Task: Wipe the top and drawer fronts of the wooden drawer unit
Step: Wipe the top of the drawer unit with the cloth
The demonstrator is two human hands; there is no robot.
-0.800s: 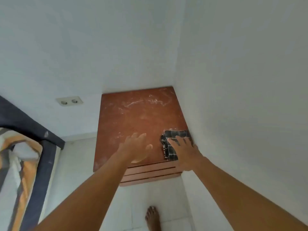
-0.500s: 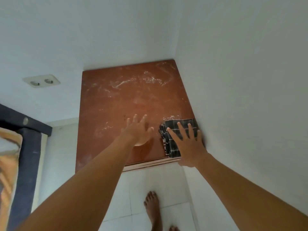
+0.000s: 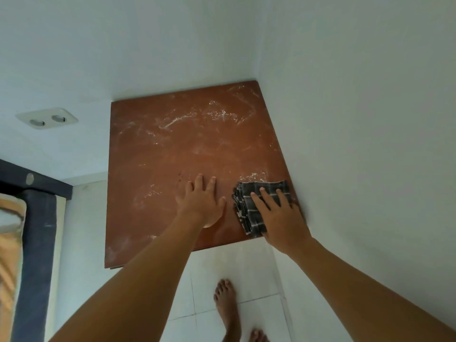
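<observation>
I'm looking down on the wooden drawer unit, tucked into the corner with white walls behind it and on its right. Its top fills most of my view and carries white powdery dust: thick streaks near the back edge, a scatter by the left-middle, a small heap just beyond the cloth. I'd judge the top barely started; only the near right corner under and around the cloth looks somewhat cleaner, and glare makes that hard to confirm. Drawer fronts are out of sight from this angle, so I cannot say whether they've been wiped; I'd count them as left to do.

Floor tiles below, a bed at far left, a double wall socket on the back wall.

My right hand lies flat on the folded dark checked cloth, fingers spread and pressing it down against the top, not gripping it, right beside the wall. My left hand rests open-palmed on bare wood just beside the cloth, fingers loosely together, holding nothing; probably bracing.

Bare feet at the bottom.
</observation>
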